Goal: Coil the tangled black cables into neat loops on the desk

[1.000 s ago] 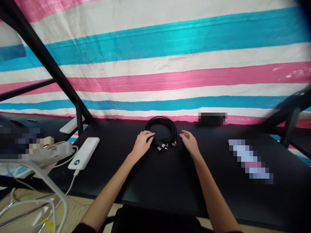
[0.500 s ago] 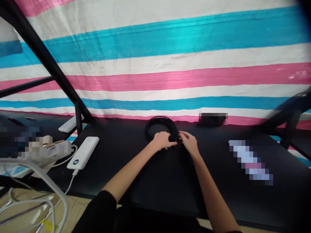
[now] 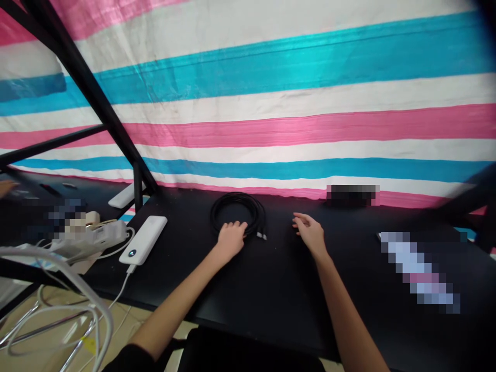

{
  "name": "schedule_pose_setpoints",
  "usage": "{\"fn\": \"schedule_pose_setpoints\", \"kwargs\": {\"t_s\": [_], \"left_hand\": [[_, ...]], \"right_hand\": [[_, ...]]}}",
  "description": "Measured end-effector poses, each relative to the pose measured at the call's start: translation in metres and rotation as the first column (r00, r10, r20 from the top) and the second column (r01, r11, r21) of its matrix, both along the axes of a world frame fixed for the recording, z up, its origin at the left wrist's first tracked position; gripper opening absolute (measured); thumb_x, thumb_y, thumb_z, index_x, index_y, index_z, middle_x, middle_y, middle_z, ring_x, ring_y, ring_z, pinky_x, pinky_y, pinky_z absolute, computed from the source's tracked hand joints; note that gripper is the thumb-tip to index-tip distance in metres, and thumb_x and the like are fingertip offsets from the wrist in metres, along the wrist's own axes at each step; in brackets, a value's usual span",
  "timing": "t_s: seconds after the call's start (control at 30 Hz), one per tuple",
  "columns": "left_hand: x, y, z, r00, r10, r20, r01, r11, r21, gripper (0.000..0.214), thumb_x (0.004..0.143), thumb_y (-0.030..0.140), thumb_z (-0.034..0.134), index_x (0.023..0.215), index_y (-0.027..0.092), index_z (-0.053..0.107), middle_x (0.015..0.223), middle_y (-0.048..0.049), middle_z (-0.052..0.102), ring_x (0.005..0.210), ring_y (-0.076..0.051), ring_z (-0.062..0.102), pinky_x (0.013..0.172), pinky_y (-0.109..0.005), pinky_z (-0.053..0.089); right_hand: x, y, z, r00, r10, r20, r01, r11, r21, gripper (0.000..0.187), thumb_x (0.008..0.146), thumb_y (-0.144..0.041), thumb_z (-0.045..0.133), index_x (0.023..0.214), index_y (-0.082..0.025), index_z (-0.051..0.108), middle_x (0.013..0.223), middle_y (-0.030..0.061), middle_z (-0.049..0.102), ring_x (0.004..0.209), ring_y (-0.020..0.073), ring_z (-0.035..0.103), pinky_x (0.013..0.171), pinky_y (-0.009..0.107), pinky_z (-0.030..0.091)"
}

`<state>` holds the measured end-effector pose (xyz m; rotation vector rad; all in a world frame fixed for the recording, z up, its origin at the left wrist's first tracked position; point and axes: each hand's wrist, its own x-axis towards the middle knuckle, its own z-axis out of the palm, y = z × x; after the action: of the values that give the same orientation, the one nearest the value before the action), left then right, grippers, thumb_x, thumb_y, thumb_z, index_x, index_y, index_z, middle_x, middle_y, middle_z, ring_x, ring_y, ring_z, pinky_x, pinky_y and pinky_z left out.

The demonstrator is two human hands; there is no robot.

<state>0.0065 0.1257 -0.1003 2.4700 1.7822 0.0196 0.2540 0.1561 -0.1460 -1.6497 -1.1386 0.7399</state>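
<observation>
A coil of black cables [image 3: 237, 209] lies on the black table [image 3: 271, 279], with silver plug ends sticking out at its right. My left hand [image 3: 230, 238] rests on the near edge of the coil, fingers curled over the strands. My right hand [image 3: 310, 231] hovers a short way to the right of the coil, fingers loosely apart, holding nothing.
A white power bank [image 3: 144, 239] with a white lead lies at the left, beside a white power strip [image 3: 91, 238] and loose white cables. Black frame bars [image 3: 96, 98] rise at the left. A striped pink, blue and white sheet [image 3: 294, 103] hangs behind the table.
The coil has shifted left along the table with my left hand on it. My right hand, which was touching the coil half a second ago, has come off it.
</observation>
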Motion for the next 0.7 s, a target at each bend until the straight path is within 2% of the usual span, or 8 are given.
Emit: {"fn": "schedule_pose_setpoints", "kwargs": {"t_s": [0.17, 0.3, 0.43, 0.6, 0.7], "left_hand": [[-0.072, 0.013, 0.003, 0.979, 0.202, -0.025, -0.201, 0.979, 0.040, 0.033, 0.089, 0.032, 0.056, 0.119, 0.016, 0.055, 0.119, -0.0097, 0.058, 0.101, -0.022, 0.060, 0.084, -0.044, 0.052], [-0.110, 0.015, 0.008, 0.950, 0.310, 0.036, -0.312, 0.948, 0.063, 0.032, 0.089, 0.033, 0.056, 0.116, 0.016, 0.057, 0.118, -0.0094, 0.059, 0.105, -0.024, 0.058, 0.089, -0.047, 0.048], [-0.118, 0.022, 0.013, 0.931, 0.333, 0.146, -0.339, 0.941, 0.016, 0.030, 0.089, 0.033, 0.055, 0.117, 0.023, 0.059, 0.107, -0.0045, 0.065, 0.105, -0.021, 0.059, 0.094, -0.042, 0.045], [-0.111, 0.039, 0.010, 0.905, 0.367, 0.215, -0.363, 0.930, -0.059, 0.032, 0.090, 0.036, 0.055, 0.114, 0.016, 0.058, 0.114, -0.0089, 0.061, 0.099, -0.022, 0.060, 0.085, -0.044, 0.050], [-0.110, 0.045, 0.009, 0.889, 0.388, 0.244, -0.381, 0.921, -0.079, 0.031, 0.089, 0.033, 0.056, 0.116, 0.017, 0.057, 0.118, -0.0090, 0.059, 0.099, -0.021, 0.060, 0.083, -0.041, 0.052]], "right_hand": [[-0.001, 0.001, -0.003, 0.996, 0.037, 0.079, -0.037, 0.999, -0.007, 0.034, 0.074, -0.032, 0.054, 0.101, -0.016, 0.068, 0.086, 0.0087, 0.072, 0.076, 0.0223, 0.070, 0.069, 0.034, 0.054], [-0.001, 0.000, -0.005, 0.988, 0.053, 0.147, -0.052, 0.999, -0.007, 0.031, 0.074, -0.032, 0.054, 0.098, -0.019, 0.069, 0.087, 0.0083, 0.072, 0.078, 0.0229, 0.069, 0.081, 0.039, 0.052], [0.000, -0.001, -0.007, 0.977, 0.073, 0.198, -0.072, 0.997, -0.014, 0.030, 0.075, -0.032, 0.053, 0.097, -0.020, 0.070, 0.088, 0.0082, 0.073, 0.084, 0.0233, 0.070, 0.084, 0.039, 0.051], [0.000, -0.002, -0.008, 0.965, 0.092, 0.246, -0.090, 0.996, -0.016, 0.029, 0.076, -0.031, 0.053, 0.096, -0.020, 0.070, 0.088, 0.0081, 0.074, 0.087, 0.0236, 0.070, 0.085, 0.038, 0.051], [0.000, -0.002, -0.007, 0.959, 0.105, 0.262, -0.105, 0.994, -0.015, 0.028, 0.077, -0.030, 0.052, 0.096, -0.020, 0.070, 0.088, 0.0076, 0.074, 0.087, 0.0228, 0.070, 0.083, 0.036, 0.052]]}}
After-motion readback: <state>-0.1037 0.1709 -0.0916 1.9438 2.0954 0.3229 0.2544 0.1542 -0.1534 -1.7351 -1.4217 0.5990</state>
